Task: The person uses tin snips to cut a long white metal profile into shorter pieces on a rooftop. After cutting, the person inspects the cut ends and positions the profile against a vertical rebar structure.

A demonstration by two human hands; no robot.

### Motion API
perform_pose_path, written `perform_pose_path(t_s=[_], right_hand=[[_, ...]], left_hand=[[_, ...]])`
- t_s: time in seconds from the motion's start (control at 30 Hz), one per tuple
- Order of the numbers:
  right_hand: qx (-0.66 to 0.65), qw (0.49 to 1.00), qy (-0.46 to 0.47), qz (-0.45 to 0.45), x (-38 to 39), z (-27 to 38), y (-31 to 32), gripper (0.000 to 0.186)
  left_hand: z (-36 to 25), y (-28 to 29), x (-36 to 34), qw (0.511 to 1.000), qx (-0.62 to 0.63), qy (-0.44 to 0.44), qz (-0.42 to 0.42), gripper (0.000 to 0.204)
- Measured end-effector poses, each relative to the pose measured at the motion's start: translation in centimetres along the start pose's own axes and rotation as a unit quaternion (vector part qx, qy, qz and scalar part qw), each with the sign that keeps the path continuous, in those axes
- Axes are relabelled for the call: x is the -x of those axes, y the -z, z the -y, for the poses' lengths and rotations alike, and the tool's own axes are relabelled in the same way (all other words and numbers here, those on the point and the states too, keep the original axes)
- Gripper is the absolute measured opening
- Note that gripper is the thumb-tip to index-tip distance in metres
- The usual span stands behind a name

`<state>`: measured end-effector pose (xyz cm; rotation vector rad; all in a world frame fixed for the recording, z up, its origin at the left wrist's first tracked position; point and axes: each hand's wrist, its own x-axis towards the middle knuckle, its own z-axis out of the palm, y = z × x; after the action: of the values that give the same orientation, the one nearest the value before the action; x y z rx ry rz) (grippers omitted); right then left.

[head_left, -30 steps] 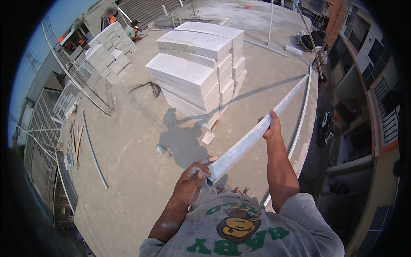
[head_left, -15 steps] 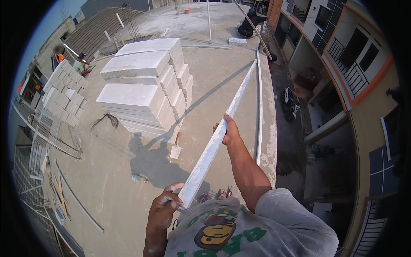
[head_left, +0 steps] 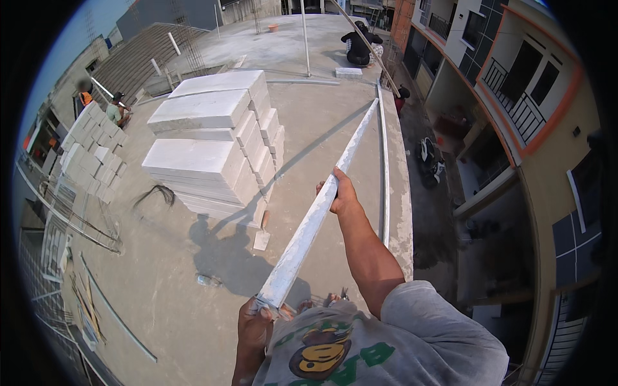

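Note:
A long, straight metal bar point(head_left: 302, 241), smeared with whitish, mortar-like residue, runs away from my body, sloping up and to the right. My left hand point(head_left: 253, 328) is closed on its near end, close to my shirt; some fingers are hidden under the bar. Further along, about the middle, my right hand point(head_left: 341, 191) wraps round it from the right side with the arm stretched forward. The far end of the bar appears near another long, thin light bar point(head_left: 385, 174) at the roof edge; I cannot tell whether they touch.
A stack of white blocks point(head_left: 206, 157) stands left of the bar, with a trowel point(head_left: 261, 240) beside it. A plastic bottle point(head_left: 208, 280) lies nearer. The slab's edge drops to an alley point(head_left: 430, 225) on the right. A person in black point(head_left: 362, 46) crouches at the far end.
My left hand's raised fingers have closed round the bar's near end, which has shifted slightly left. The right hand keeps its hold. The far person in black now looks more upright.

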<state>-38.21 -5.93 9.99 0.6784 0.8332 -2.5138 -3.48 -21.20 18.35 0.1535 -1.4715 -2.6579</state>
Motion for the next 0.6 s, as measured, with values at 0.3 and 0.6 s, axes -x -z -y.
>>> perform_pose_path(t_s=[0.3, 0.6], right_hand=[[-0.054, 0.998, -0.033, -0.003, 0.1, 5.2, -2.6, 0.044], [-0.046, 0.999, 0.012, -0.013, 1.0, 9.2, -5.0, 0.042]], left_hand=[[-3.5, -2.5, -4.0, 0.985, -0.102, -0.108, 0.090, 0.029], [-5.4, -6.9, -9.6, 0.905, -0.185, -0.359, 0.132, 0.033]])
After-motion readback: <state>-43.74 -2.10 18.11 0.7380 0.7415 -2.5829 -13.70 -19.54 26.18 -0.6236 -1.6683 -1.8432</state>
